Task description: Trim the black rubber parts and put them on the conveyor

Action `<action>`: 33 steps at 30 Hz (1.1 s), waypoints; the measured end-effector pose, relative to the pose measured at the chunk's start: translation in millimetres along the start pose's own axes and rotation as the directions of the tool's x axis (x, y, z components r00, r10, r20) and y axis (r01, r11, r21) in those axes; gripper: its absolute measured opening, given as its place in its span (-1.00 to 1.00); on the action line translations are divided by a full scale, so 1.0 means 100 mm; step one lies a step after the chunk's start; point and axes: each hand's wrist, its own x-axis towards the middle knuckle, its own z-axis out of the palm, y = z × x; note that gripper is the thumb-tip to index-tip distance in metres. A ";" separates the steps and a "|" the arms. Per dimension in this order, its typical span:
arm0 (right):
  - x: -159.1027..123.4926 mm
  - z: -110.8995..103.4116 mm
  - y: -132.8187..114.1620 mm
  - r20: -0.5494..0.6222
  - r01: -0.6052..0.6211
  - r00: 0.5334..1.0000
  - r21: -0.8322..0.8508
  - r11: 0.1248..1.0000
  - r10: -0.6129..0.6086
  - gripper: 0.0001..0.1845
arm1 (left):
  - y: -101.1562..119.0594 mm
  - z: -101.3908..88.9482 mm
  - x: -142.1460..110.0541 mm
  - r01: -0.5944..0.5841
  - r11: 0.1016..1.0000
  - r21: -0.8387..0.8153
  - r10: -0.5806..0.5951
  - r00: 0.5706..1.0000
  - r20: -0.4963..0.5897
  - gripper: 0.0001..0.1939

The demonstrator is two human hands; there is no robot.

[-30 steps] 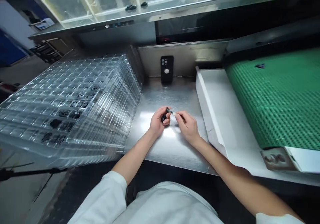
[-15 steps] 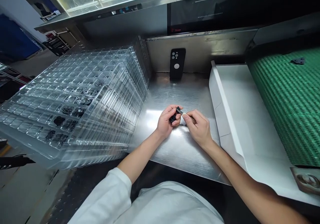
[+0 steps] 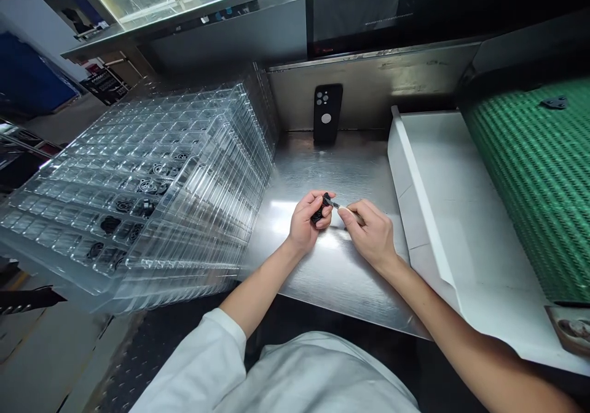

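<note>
Looking down from the head camera, the left hand pinches a small black part between thumb and fingers above the steel bench. The right hand, fingers closed narrow, holds a thin tool whose tip touches that part. The part looks light, stiff and easy to drop; its edges seem the safest grip. Clear trays stand stacked at left.

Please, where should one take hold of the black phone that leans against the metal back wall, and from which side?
Probably by its two long side edges near the upper half, coming from the front. The black phone stands upright on the steel table, its other face against the wall, so only the edges are open to the fingers. Both hands are busy lower down.
</note>
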 end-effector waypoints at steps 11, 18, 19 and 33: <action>0.00 0.00 0.00 -0.014 0.010 1.000 -0.010 1.000 -0.010 -0.59 | 0.01 -0.01 0.00 0.028 0.999 -0.029 -0.027 1.000 0.010 -0.68; 0.01 0.00 0.00 -0.008 0.001 1.000 0.009 1.000 -0.001 -0.60 | -0.01 -0.02 0.02 0.028 0.998 -0.054 -0.028 1.000 0.012 -0.68; 0.01 0.00 0.00 -0.020 -0.005 1.000 0.022 1.000 0.005 -0.60 | -0.01 -0.02 0.02 0.036 0.998 -0.055 -0.036 0.999 0.007 -0.68; 0.02 -0.02 0.01 -0.083 -0.044 0.995 0.215 0.976 0.063 -0.60 | -0.05 -0.04 0.11 0.122 0.990 0.064 -0.114 0.986 -0.124 -0.73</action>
